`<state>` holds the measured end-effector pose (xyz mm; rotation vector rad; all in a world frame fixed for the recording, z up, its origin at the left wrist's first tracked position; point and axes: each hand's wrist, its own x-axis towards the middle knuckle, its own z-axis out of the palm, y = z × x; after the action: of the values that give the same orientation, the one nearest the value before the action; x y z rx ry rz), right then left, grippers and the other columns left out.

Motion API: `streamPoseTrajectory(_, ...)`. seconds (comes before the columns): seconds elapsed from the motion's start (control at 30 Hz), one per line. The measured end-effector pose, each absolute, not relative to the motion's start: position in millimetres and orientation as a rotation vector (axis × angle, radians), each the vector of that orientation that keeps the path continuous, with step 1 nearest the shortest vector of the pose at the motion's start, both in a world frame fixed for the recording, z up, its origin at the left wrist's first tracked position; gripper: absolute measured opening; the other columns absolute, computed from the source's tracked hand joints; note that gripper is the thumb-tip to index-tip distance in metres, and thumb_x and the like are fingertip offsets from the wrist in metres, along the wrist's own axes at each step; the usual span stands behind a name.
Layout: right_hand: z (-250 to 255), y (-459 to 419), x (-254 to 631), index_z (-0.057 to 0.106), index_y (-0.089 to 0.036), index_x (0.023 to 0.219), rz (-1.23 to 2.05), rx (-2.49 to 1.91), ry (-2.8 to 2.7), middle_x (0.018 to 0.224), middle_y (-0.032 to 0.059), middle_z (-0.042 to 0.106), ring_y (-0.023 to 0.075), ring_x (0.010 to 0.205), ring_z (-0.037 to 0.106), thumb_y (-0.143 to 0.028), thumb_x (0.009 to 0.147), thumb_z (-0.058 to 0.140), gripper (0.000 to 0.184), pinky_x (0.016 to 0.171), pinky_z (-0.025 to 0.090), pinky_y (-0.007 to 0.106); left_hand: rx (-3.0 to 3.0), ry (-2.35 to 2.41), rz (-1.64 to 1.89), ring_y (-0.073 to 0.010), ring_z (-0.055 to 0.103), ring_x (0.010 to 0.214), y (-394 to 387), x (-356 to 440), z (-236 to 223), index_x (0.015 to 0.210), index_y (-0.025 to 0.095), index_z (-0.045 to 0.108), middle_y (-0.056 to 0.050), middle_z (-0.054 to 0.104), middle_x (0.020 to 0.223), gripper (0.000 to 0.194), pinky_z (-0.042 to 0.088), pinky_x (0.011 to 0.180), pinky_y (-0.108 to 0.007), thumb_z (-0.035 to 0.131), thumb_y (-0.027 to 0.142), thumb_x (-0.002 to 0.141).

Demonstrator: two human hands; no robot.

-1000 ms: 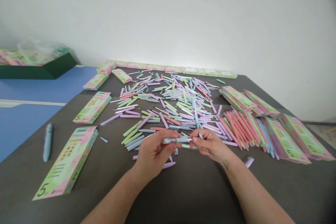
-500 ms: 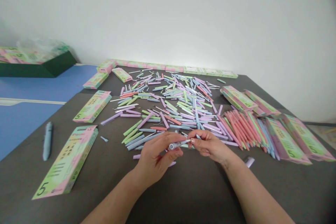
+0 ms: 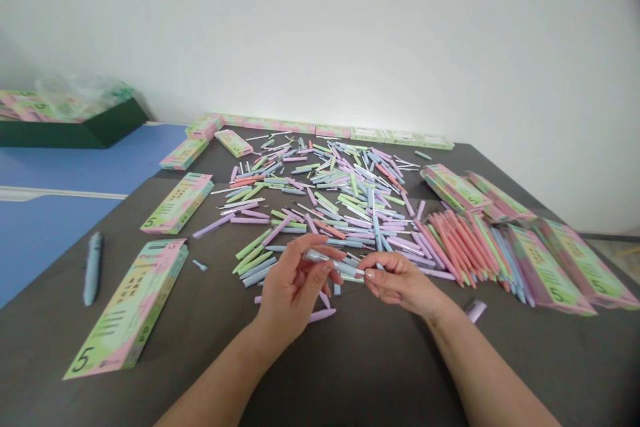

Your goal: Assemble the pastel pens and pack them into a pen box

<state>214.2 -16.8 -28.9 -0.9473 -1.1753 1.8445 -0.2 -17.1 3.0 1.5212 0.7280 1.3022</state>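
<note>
Between my two hands, above the near edge of the loose pens, lies a pale blue pen (image 3: 345,267) with a clear, shiny end. My left hand (image 3: 295,287) is closed around its clear end, thumb and fingers pinching it. At its other end my right hand (image 3: 397,281) pinches the tip with thumb and forefinger. A small blue piece shows by the right forefinger; whether it is held I cannot tell. Below my left fingers a purple pen part (image 3: 323,315) rests on the dark table (image 3: 360,373). Loose pen parts (image 3: 350,180) in purple, green, blue and orange spread behind both hands.
Orange pens (image 3: 460,247) lie in a row at right beside packed pen boxes (image 3: 545,260). Flat printed boxes (image 3: 107,320) line the left side and back. A thick blue pen (image 3: 92,268) sits far left. A dark green bin (image 3: 90,130) stands on the blue surface (image 3: 60,227).
In my left hand the clear-ended part has tilted and come into line with the piece in my right hand. Now the pieces meet. My left fingers have lifted slightly; the right hand barely moved.
</note>
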Motion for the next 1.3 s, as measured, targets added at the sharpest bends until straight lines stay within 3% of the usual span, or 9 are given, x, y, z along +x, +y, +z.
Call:
streamPoseTrajectory(0.2, -24, -18, 214, 0.063, -0.016, 0.09, 1.512, -1.086, -1.333, 0.049, -0.0083, 0.037, 0.0037, 0.038, 0.025, -0.04, 0.084, 0.061, 0.025, 0.036, 0.017, 0.018, 1.419, 0.96, 1.262, -0.0125, 0.066, 0.064, -8, 1, 7, 0.104, 0.017, 0.053, -0.006, 0.068, 0.092, 0.019, 0.053, 0.05, -0.021, 0.049, 0.03, 0.091)
streamPoseTrajectory(0.37, -23, -21, 207, 0.062, -0.016, 0.088, 1.213, -1.172, -1.499, 0.053, -0.0048, 0.042, 0.0067, 0.045, 0.034, -0.038, 0.087, 0.056, 0.023, 0.042, 0.024, 0.021, 1.359, 1.064, 1.228, -0.0108, 0.062, 0.053, -4, 0, 4, 0.097, 0.016, 0.055, -0.001, 0.066, 0.071, 0.017, 0.052, 0.05, -0.021, 0.051, 0.031, 0.09)
streamPoseTrajectory(0.53, -24, -25, 200, 0.062, -0.017, 0.086, 1.092, -1.211, -1.578, 0.057, -0.0033, 0.044, 0.0078, 0.049, 0.036, -0.036, 0.089, 0.053, 0.021, 0.045, 0.027, 0.021, 1.267, 1.039, 1.243, -0.013, 0.066, 0.057, -5, 3, 4, 0.09, 0.016, 0.054, -0.002, 0.068, 0.073, 0.015, 0.052, 0.05, -0.022, 0.054, 0.03, 0.087)
streamPoseTrajectory(1.07, -18, -25, 201, 0.06, -0.015, 0.083, 1.125, -1.237, -1.579, 0.055, -0.0042, 0.043, 0.008, 0.049, 0.035, -0.036, 0.09, 0.052, 0.023, 0.046, 0.025, 0.022, 1.164, 0.998, 1.213, -0.0174, 0.071, 0.065, -6, 6, 1, 0.088, 0.017, 0.049, -0.003, 0.07, 0.077, 0.019, 0.055, 0.052, -0.024, 0.059, 0.032, 0.084)
streamPoseTrajectory(1.3, -19, -23, 200, 0.061, -0.015, 0.085, 1.086, -1.236, -1.62, 0.056, -0.0032, 0.047, 0.0094, 0.051, 0.04, -0.037, 0.089, 0.052, 0.024, 0.049, 0.03, 0.023, 1.177, 0.998, 1.201, -0.0164, 0.071, 0.065, -3, 3, 4, 0.087, 0.017, 0.05, -0.001, 0.069, 0.075, 0.018, 0.055, 0.053, -0.023, 0.059, 0.031, 0.084)
